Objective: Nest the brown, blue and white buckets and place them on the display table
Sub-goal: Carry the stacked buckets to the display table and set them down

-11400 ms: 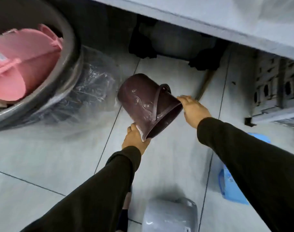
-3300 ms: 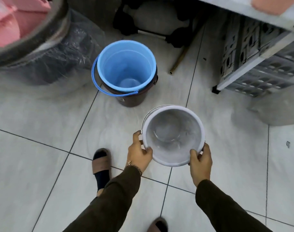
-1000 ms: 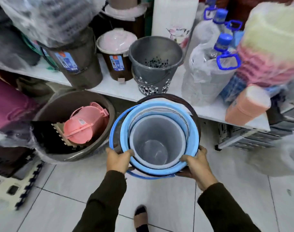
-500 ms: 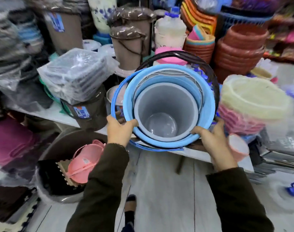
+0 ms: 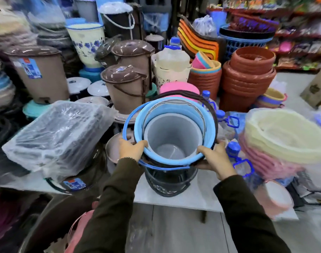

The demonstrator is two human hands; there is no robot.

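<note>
Both arms reach forward, bent a little at the elbows. The left hand [image 5: 131, 150] grasps the near-left rim of the blue bucket [image 5: 209, 128], thumb hooked inside. The right hand [image 5: 214, 158] grasps the near-right rim, thumb over the edge and fingers below. Between the hands the white bucket [image 5: 172, 136] sits inside the blue one, and the brown bucket [image 5: 213, 114] shows only as a dark rim and handle around them. The nested set is just over a grey basket [image 5: 167, 183] on the table [image 5: 190, 199]; whether they touch is not clear.
</note>
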